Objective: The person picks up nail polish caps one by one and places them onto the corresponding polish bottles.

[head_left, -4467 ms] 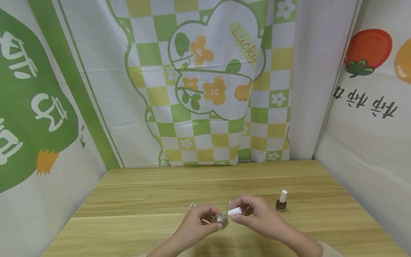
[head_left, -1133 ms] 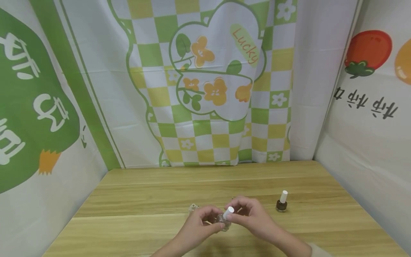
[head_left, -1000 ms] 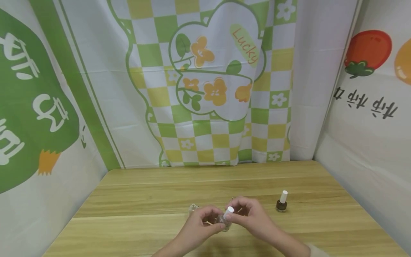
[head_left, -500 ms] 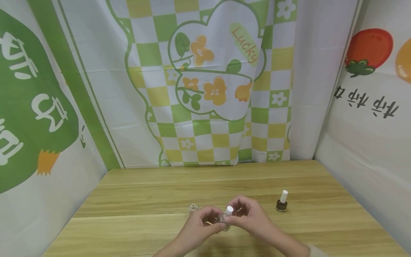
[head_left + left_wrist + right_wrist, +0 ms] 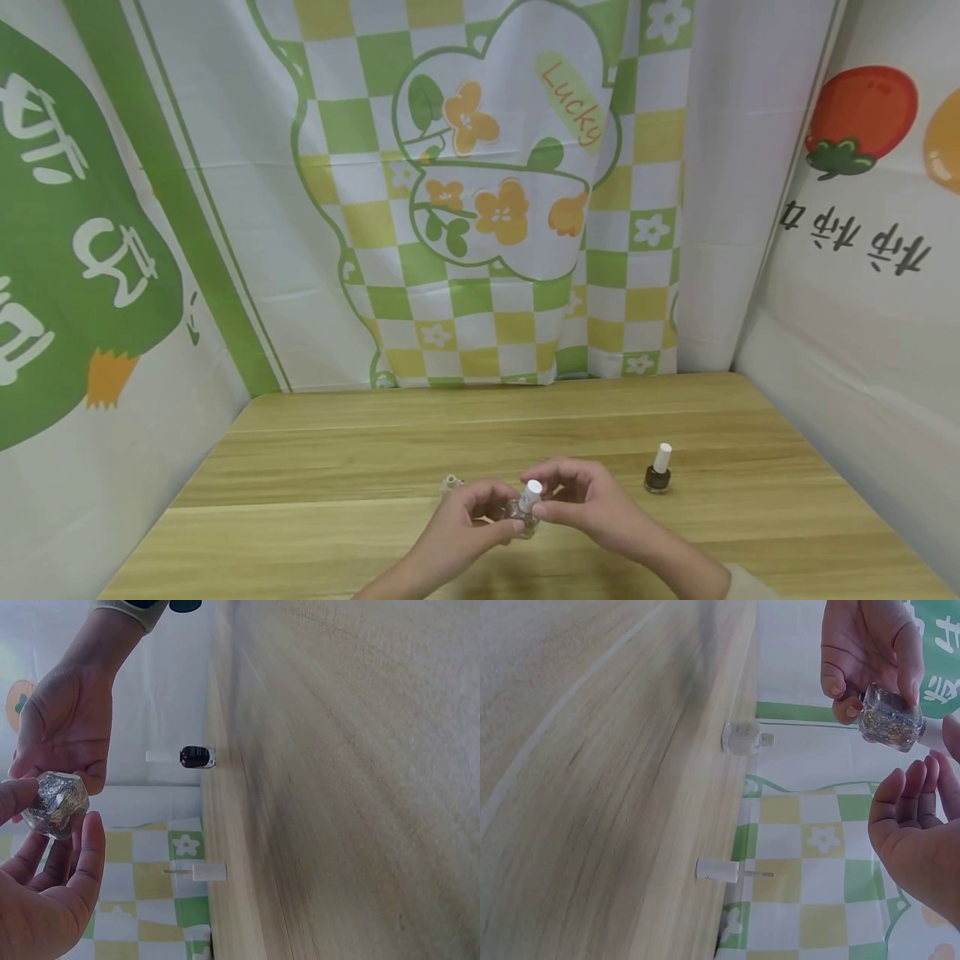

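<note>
Okay, clear bottle (image 5: 741,739): uncapped, upright on the table (image 5: 337,450), just beyond the left hand (image 5: 467,521), so mind those knuckles.
Left hand: fingers and thumb curled round the glitter bottle (image 5: 891,722), which is up off the table, a bit tilted. I'd grip it low and firm.
White cap (image 5: 531,495): sitting on the glitter bottle; looks like the step is turning it, can't tell which way. Twist in line with the bottle so it doesn't bind.
Loose cap (image 5: 717,871): stands brush-up behind the right hand (image 5: 588,502), probably easy to bump.
Right hand: thumb and fingers pinching the white cap. Short turns, no yanking.
Dark bottle (image 5: 657,478): capped, well apart, leave it be.
</note>
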A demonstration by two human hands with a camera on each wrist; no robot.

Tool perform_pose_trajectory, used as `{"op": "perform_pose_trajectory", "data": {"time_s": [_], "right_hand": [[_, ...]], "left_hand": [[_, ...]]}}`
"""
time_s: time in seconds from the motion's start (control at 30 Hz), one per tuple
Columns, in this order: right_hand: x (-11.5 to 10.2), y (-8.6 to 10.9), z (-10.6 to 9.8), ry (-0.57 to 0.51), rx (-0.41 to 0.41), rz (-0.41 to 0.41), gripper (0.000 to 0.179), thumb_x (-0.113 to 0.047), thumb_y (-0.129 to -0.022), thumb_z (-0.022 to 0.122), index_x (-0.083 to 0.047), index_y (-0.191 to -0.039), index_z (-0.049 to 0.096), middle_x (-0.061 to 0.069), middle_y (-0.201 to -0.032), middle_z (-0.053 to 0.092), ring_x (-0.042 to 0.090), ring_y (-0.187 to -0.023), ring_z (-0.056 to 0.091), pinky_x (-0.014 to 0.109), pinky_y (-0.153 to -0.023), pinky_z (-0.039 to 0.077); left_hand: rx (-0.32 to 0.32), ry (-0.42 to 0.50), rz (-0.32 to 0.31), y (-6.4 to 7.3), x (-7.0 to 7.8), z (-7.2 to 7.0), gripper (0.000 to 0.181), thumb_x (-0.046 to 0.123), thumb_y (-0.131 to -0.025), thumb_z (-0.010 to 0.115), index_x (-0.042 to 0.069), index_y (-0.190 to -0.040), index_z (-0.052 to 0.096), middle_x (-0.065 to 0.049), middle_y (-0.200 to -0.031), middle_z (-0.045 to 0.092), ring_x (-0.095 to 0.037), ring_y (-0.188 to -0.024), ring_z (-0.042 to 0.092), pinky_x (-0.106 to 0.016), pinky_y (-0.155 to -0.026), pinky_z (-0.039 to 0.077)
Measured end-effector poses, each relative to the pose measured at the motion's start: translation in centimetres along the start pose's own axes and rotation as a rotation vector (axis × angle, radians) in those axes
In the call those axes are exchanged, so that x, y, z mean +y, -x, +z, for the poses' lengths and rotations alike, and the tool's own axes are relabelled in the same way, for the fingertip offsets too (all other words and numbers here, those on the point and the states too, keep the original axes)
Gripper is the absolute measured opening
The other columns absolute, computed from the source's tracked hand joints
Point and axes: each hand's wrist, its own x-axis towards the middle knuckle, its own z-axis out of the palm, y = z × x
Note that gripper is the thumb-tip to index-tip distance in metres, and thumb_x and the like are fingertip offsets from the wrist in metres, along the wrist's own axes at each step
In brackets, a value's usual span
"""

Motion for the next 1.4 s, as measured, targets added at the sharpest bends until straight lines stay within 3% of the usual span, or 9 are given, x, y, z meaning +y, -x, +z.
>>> {"op": "perform_pose_trajectory", "data": {"time_s": [0.47,0.93,1.17,1.4], "right_hand": [[-0.3,-0.1,0.4,0.018,0.009,0.039,0.019,-0.004,-0.090,0.066,0.005,-0.106,0.063,0.009,-0.100,0.061,0.017,-0.090,0.059,0.032,-0.078,0.055],[-0.1,-0.2,1.2,0.083,0.099,0.072,0.018,-0.006,-0.087,0.070,0.005,-0.094,0.057,0.010,-0.094,0.061,0.016,-0.083,0.059,0.029,-0.071,0.055],[-0.2,-0.3,1.5,0.088,0.121,0.118,0.021,-0.008,-0.087,0.071,0.005,-0.093,0.055,0.010,-0.093,0.059,0.018,-0.083,0.058,0.029,-0.070,0.055],[-0.3,-0.1,1.3,0.082,0.112,0.105,0.021,-0.009,-0.088,0.070,0.005,-0.098,0.057,0.011,-0.094,0.060,0.019,-0.086,0.058,0.030,-0.073,0.055]], "left_hand": [[-0.010,0.017,0.009,0.0,0.2,0.1,0.024,0.016,-0.090,0.069,0.005,-0.111,0.065,-0.005,-0.103,0.068,-0.019,-0.088,0.062,-0.029,-0.075,0.056],[-0.026,0.023,0.019,0.0,0.3,0.2,0.022,0.014,-0.089,0.069,0.005,-0.109,0.066,-0.007,-0.098,0.068,-0.016,-0.085,0.062,-0.029,-0.074,0.055],[-0.033,0.024,0.027,0.0,-0.2,0.2,0.021,0.015,-0.090,0.069,0.008,-0.109,0.066,-0.005,-0.102,0.067,-0.016,-0.085,0.062,-0.030,-0.074,0.056],[-0.024,0.023,0.014,0.0,0.1,0.2,0.022,0.017,-0.090,0.069,0.008,-0.110,0.066,-0.006,-0.101,0.067,-0.018,-0.086,0.062,-0.029,-0.074,0.055]]}}
